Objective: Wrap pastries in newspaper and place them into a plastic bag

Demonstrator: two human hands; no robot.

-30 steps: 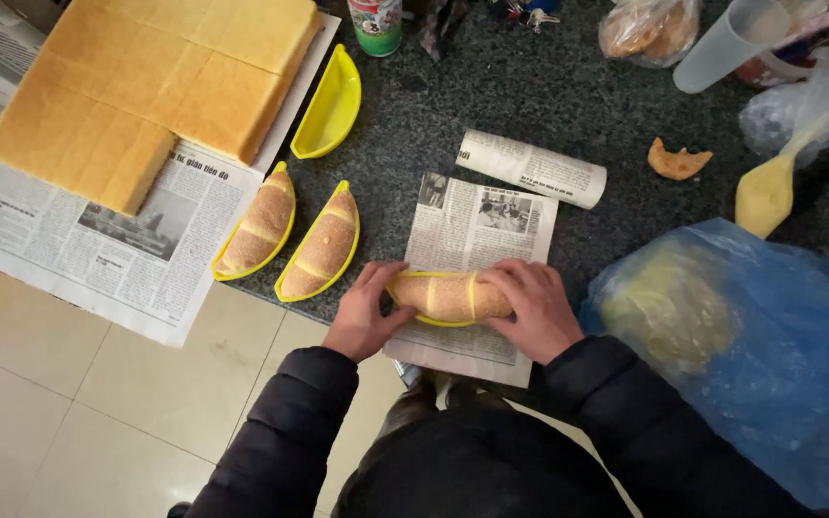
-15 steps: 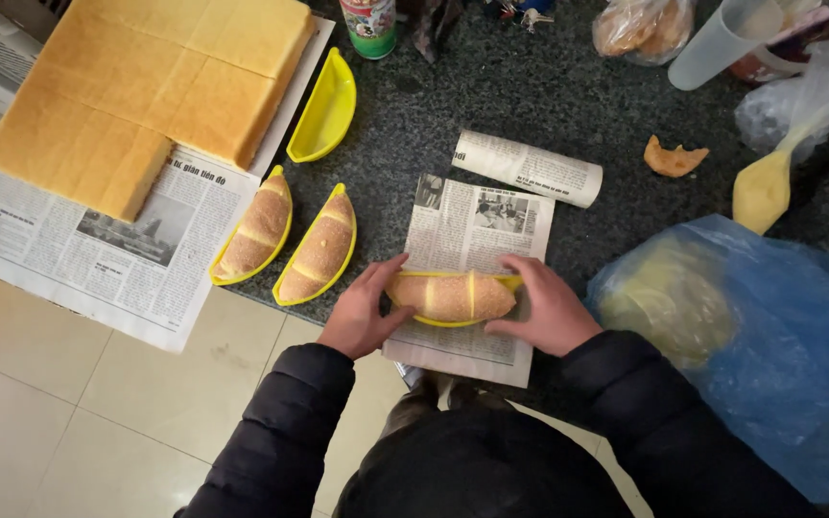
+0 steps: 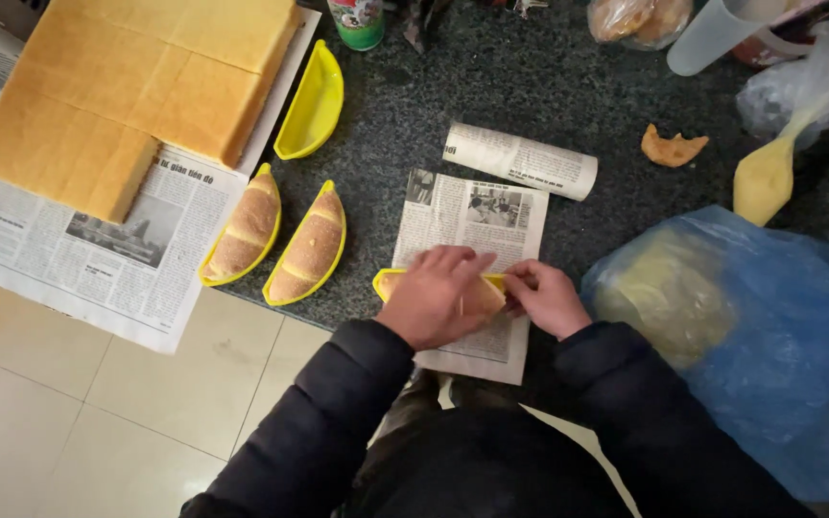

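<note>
A yellow half-moon mould with a folded cake (image 3: 487, 291) lies on a sheet of newspaper (image 3: 472, 225) at the counter's near edge. My left hand (image 3: 434, 297) lies flat over the mould and covers most of it. My right hand (image 3: 549, 297) pinches the mould's right end. Two more filled yellow moulds (image 3: 247, 230) (image 3: 311, 245) sit side by side to the left. An empty yellow mould (image 3: 311, 104) lies farther back.
A large slab of sponge cake (image 3: 136, 86), cut into squares, rests on newspaper (image 3: 98, 269) at the left. A rolled newspaper (image 3: 520, 160), a cake scrap (image 3: 674, 149), a yellow spatula (image 3: 769, 173), a blue plastic bag (image 3: 750, 326), a plastic jug (image 3: 712, 34) and a green can (image 3: 357, 21) stand around on the dark counter (image 3: 414, 125).
My left hand has slid from the mould's left end onto its top, hiding the cake. My right hand has stayed at the right end.
</note>
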